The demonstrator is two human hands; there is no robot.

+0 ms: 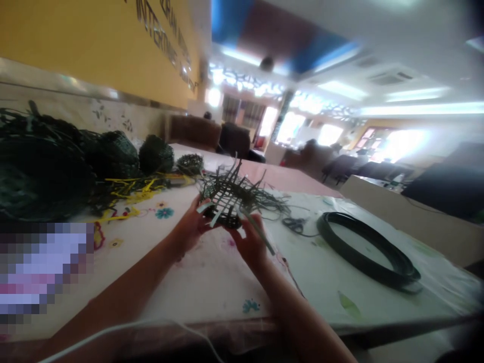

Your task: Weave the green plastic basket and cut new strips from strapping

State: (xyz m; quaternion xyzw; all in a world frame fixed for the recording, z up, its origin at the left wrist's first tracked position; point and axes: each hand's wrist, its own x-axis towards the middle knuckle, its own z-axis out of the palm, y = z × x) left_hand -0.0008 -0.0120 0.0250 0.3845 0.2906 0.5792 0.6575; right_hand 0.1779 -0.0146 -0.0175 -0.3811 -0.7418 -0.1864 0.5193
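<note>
Left hand closed on the near left edge of a half-woven green lattice, fingers curled over it, thumb side blurred. Right hand closed too, pinching a pale strip slanting out from the near right corner of the lattice toward the wrist. Lattice held up just above the tabletop, between both hands, tilted toward the camera. Loose strip ends bristling from its far side and trailing down onto the tabletop.

Judged as weaving in mid-course: flat crossed base formed, no sides raised yet, many ends free. Next tuck calls for a firm left-hand hold to keep the crossings from slipping. Calls also for guiding the pale strip over and under its neighbours without kinking it.

Just beyond, right of the lattice, scissors lying flat. Farther right, a coil of dark green strapping, well apart from both hands. To the left, a tangle of yellow strips. Behind it, rounded dark green baskets in a row near the wall. Farthest off, chairs and bright windows, too blurred to detail.
</note>
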